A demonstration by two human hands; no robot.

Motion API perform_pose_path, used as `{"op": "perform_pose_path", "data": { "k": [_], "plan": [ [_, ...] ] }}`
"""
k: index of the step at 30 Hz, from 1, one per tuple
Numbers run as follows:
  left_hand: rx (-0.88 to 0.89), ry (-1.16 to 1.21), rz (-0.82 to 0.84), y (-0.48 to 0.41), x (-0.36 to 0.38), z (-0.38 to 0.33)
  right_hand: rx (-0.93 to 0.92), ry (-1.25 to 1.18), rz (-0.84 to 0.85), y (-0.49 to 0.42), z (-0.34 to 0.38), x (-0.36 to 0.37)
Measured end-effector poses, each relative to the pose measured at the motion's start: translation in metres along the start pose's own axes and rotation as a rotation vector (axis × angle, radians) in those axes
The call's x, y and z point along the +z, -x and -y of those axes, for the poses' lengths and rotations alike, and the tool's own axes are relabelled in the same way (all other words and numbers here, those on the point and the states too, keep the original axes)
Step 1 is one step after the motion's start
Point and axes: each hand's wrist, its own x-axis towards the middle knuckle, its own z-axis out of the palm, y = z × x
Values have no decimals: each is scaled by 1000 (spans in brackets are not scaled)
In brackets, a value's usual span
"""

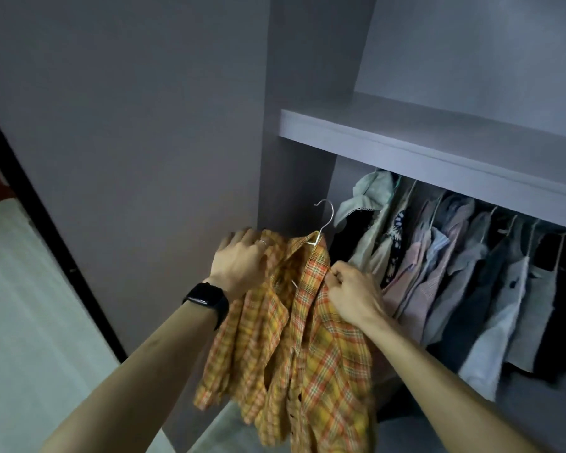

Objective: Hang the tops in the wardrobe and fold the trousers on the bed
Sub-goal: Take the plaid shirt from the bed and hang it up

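Both hands are raised in front of the open wardrobe, forearms reaching up and forward, and together they hold a yellow-and-orange plaid shirt that sits on a thin wire hanger. The left hand, back toward the camera, has its fingers curled over the shirt's shoulder and grips the cloth there; a black watch is on that wrist and a ring on one finger. The right hand is lower and to the right, thumb and fingers pinching the front edge of the shirt just below the collar. The hanger's hook stands free above the collar, touching nothing, and the shirt's body and sleeves hang loose below the hands. Inside the wardrobe, under a pale shelf, a packed row of hung garments in pink, white, grey and dark tones fills the space to the right of the shirt, the nearest of them just beside the right hand.
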Motion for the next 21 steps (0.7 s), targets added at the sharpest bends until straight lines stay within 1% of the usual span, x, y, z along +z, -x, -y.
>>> {"op": "perform_pose_path", "data": {
  "k": [2,5,8,11,13,16,21],
  "plan": [
    [49,-106,-53,-9,6,9,63,-10,9,-10,7,11],
    [106,-311,-107,-35,16,21,95,-34,-10,-39,14,36],
    [87,-511,-166,-61,30,31,125,-65,-56,-78,16,61],
    [39,-621,-239,-73,50,49,207,-135,-91,-117,12,90],
    [43,-751,-321,-76,74,64,261,-196,-122,-144,4,111],
    [91,-922,-420,-80,89,78,305,-222,-185,-185,-6,112],
    [136,-978,-489,-89,101,87,278,-84,-350,-246,-1,87]
  ]
}}
